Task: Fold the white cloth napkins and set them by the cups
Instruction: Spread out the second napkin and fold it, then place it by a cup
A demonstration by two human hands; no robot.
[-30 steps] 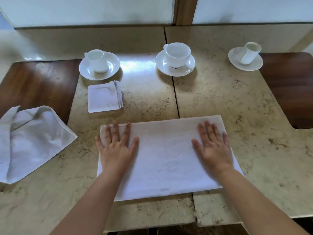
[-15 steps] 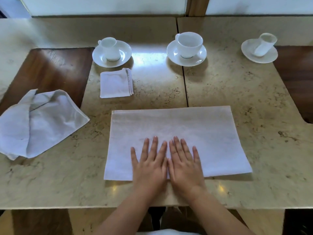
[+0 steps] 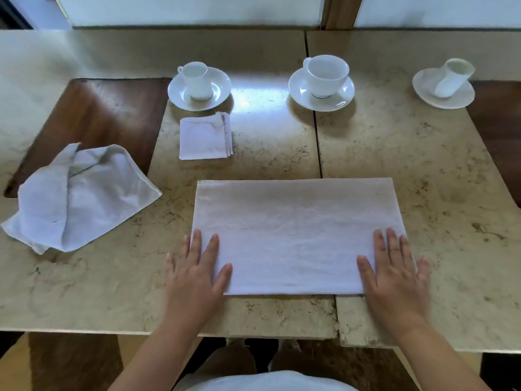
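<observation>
Both forearms reach forward from the bottom edge of the view, palms down. The left hand [image 3: 194,277] lies flat on the near left corner of the half-folded napkin [image 3: 296,235], its fingers [image 3: 212,251] straight and spread, partly on the cloth and partly on the desk [image 3: 423,170]. The right hand [image 3: 394,275] mirrors it on the near right corner, fingers straight and released, pressing the cloth and grasping nothing; its outer edge is blurred, so the little finger is hard to make out. The napkin is a wide rectangle lying across the seam between two stone slabs, near the front edge of the desk.

Further back, a small folded napkin [image 3: 205,138] lies just in front of the left cup [image 3: 196,80] on its saucer [image 3: 220,86]. The middle cup [image 3: 325,73] and the right cup [image 3: 454,77] stand on saucers with no cloth beside them. A crumpled napkin [image 3: 76,196] lies at the left, partly over a dark wood inlay [image 3: 95,117]. The elbows are cut off by the frame.
</observation>
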